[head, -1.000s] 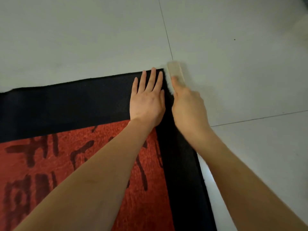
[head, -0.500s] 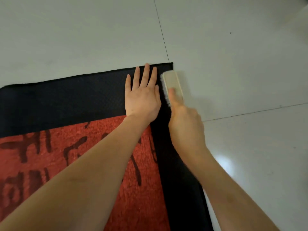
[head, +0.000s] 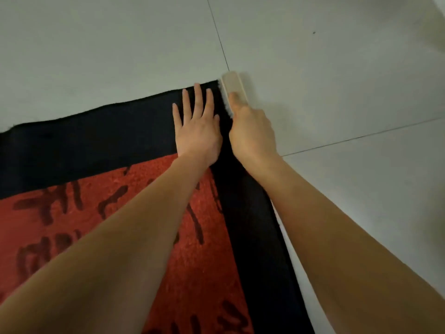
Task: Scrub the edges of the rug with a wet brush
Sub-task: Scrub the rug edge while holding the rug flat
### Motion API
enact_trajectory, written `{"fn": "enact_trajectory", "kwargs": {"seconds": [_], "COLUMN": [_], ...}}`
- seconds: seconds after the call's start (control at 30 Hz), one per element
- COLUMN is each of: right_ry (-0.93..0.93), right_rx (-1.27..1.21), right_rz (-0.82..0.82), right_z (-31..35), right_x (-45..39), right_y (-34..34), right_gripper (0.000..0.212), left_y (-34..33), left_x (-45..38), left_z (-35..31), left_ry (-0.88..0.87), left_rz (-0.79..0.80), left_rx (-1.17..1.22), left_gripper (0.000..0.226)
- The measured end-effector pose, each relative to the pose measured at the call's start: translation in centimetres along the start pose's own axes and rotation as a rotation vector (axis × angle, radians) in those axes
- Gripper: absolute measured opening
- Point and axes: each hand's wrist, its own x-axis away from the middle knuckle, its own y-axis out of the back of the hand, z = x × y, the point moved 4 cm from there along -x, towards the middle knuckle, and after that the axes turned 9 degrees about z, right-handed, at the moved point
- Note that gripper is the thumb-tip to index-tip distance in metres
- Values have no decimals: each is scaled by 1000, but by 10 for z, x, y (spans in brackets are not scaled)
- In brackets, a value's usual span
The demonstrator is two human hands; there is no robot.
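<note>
The rug has a wide black border and a red middle with dark characters; its far right corner lies by my hands. My left hand lies flat with straight fingers on the black border, just inside that corner. A pale cream brush with white bristles sits against the rug's right edge at the corner, bristles turned toward the rug. My right hand grips the brush's near end, thumb on its back. The brush's near half is hidden under that hand.
Pale grey floor tiles with thin dark joints surround the rug on the far and right sides. A bright glint of light shows on the floor beside the rug's right edge, near my right forearm.
The brush has gone forward along the right edge, from a little short of the corner half a second ago back up to the corner. My left hand stays pressed flat.
</note>
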Motion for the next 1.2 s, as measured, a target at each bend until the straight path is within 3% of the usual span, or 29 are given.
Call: {"fn": "enact_trajectory", "kwargs": {"seconds": [0.13,0.3,0.5,0.63,0.83,0.93,1.07,1.2], "right_ry": [28,-79,-94,-127,-54,-75,-101,-70], "right_rx": [-22,121,-49,-3,-36,-29,93,54], "right_rz": [-1,202,63,211,31,65,152,114], "right_z": [-8,-35,-31,-36,-23,-27,-48,-39], "right_x": [32,152,98,184,99,117,193,144], "right_y": [-10,-23,-16,-36,-19,-26,-35,-29], "right_gripper": [55,71,63,77,58,59,67,60], "left_y": [-20,-22,-19,-20,-20,-36,-43,-44], "left_x": [60,48,48,48,83,125,120,121], "left_z": [-6,-6,-7,-7,-7,-6,-5,-5], "left_ry": [-136,-76,-91,-102,-26,-98,-74,-80], "left_rz": [21,13,36,35,0,23,15,2], "left_rx": [-76,-73,-101,-102,50,-48,-61,-90], "left_gripper": [56,55,55,55,55,58,57,57]}}
